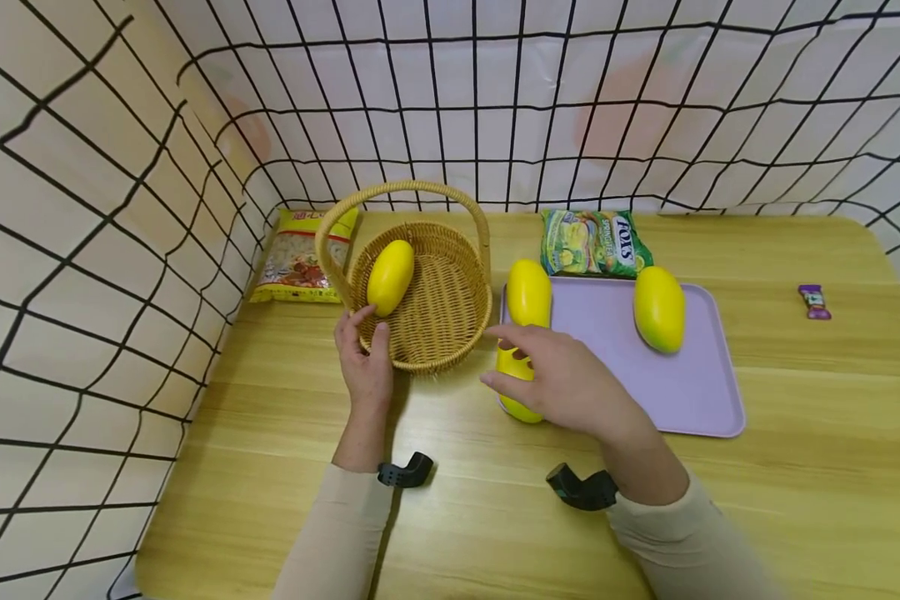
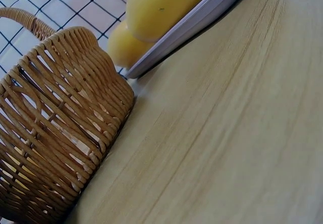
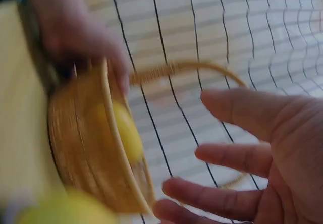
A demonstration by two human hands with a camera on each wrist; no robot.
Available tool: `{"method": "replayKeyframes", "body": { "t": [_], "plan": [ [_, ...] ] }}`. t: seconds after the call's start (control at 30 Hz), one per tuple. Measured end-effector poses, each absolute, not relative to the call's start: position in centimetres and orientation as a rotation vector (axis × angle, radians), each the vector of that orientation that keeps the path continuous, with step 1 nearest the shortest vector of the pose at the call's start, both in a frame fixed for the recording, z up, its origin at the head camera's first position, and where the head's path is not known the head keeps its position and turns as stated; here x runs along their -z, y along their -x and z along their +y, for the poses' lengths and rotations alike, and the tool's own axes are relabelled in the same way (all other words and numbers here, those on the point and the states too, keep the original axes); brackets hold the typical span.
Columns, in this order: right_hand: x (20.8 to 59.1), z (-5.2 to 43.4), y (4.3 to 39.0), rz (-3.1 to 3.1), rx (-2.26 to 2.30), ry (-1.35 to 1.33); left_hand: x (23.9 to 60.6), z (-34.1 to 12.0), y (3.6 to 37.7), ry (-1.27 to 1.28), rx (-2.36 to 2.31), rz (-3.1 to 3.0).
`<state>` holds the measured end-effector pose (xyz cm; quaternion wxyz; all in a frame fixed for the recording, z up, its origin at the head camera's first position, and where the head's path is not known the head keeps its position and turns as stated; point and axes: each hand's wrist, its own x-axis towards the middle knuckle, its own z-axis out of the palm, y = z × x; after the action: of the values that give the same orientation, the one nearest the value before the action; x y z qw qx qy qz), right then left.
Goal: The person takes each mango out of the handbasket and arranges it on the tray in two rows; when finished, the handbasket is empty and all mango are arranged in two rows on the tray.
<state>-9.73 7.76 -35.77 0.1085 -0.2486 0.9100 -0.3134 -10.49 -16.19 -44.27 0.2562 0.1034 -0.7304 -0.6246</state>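
A wicker basket [image 1: 441,308] with an arched handle stands left of the middle of the table, with one yellow mango [image 1: 392,277] inside. My left hand [image 1: 367,367] grips the basket's near left rim, its thumb over the edge. My right hand [image 1: 570,379] hovers at the left side of the lilac tray [image 1: 690,383], fingers apart and holding nothing. Partly beneath it in the head view lies a mango [image 1: 520,400]. Another mango [image 1: 528,292] sits just behind that one, and a third mango [image 1: 658,310] rests at the tray's back right.
A yellow snack bag [image 1: 296,258] lies behind the basket to the left. Beyond the tray is a green candy bag [image 1: 594,242]. One small purple-wrapped sweet [image 1: 815,302] lies far right. White cloth with a black grid [image 1: 450,108] walls the table's back and sides.
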Motion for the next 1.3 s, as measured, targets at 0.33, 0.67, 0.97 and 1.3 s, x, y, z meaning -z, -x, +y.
{"method": "replayKeyframes", "body": {
  "t": [0.33, 0.67, 0.97, 1.3],
  "plan": [
    [38.2, -1.5, 10.3, 2.820, 1.209, 0.507, 44.3, -16.4, 10.6, -0.255, 1.654, -2.001],
    [39.8, -5.4, 15.0, 2.752, 1.553, 0.206, 44.2, -16.2, 10.6, -0.271, 1.691, -1.997],
    [40.1, -8.5, 18.5, 2.598, 1.812, 0.072, 44.2, -16.4, 10.6, -0.279, 1.638, -2.003],
    [40.1, -9.5, 21.1, 2.564, 1.751, 0.032, 44.3, -16.4, 10.6, -0.277, 1.645, -1.989]
  ]
}}
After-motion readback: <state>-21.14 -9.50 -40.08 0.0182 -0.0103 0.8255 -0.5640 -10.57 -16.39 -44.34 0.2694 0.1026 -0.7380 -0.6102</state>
